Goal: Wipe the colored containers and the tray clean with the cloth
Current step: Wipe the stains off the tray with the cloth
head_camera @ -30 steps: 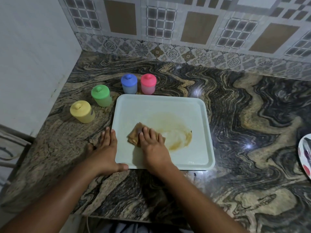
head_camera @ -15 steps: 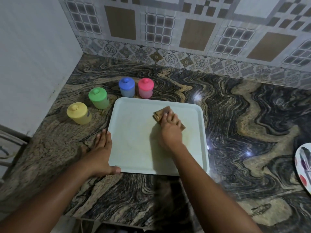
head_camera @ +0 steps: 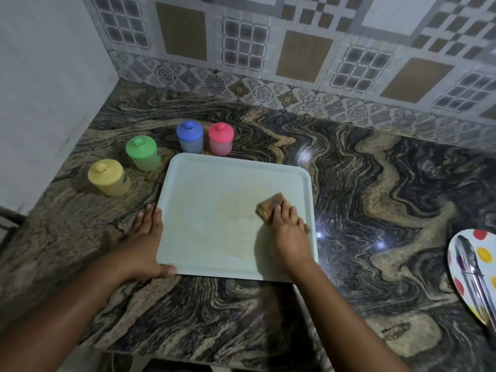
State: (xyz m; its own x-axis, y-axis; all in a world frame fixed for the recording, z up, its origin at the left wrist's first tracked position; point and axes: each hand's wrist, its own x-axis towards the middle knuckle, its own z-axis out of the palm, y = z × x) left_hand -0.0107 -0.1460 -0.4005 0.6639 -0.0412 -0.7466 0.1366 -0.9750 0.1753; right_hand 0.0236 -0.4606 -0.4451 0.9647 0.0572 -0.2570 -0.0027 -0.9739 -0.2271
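A pale tray (head_camera: pixel 204 183) lies on the marble counter with a faint brownish smear across its middle. My right hand (head_camera: pixel 291 232) presses a folded brown cloth (head_camera: pixel 268 206) flat onto the tray's right side, fingers over the cloth. My left hand (head_camera: pixel 142 242) rests at the tray's near left corner, palm on the counter and thumb along the front rim. Behind and left of the tray stand a yellow container (head_camera: pixel 108 177), a green container (head_camera: pixel 142 153), a blue container (head_camera: pixel 190 136) and a pink container (head_camera: pixel 221 138), all lidded and upright.
A white plate with coloured dots (head_camera: pixel 476 275) holding metal cutlery (head_camera: pixel 472 272) sits at the right edge. A tiled wall runs along the back, a plain wall on the left. The counter's front edge is close below my arms.
My right hand slid the cloth from the near left of the tray up to its far middle, then back down to the right side. The dark brown stain has thinned to a faint smear.
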